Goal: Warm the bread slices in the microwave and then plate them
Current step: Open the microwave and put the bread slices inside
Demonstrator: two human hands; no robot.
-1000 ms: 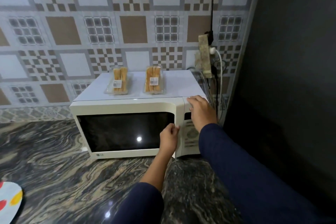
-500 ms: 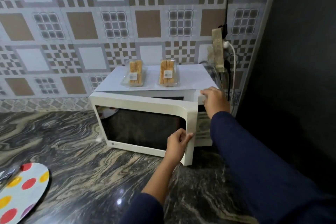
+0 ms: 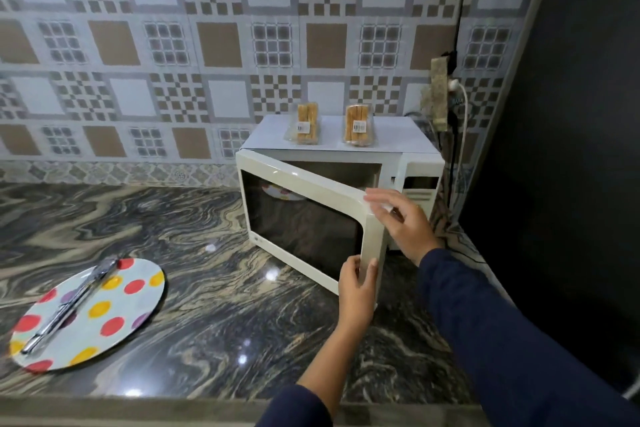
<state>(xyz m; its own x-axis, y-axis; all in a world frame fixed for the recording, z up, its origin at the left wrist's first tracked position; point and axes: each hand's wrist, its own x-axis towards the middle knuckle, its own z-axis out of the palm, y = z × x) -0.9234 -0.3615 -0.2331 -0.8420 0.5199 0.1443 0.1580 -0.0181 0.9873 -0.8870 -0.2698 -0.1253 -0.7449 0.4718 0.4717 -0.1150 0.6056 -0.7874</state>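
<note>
microwave (image 3: pixel 301 177) cream | plate (image 3: pixel 152 299) white, red-yellow-purple dots | counter (image 3: pixel 214 291) black-tan marble swirls | wall (image 3: pixel 221 45) brown-grey-white checks | sleeves (image 3: pixel 502 340) navy

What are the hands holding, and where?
The left hand grips the microwave door by its free edge, low down; the right hand only touches its top corner.
</note>
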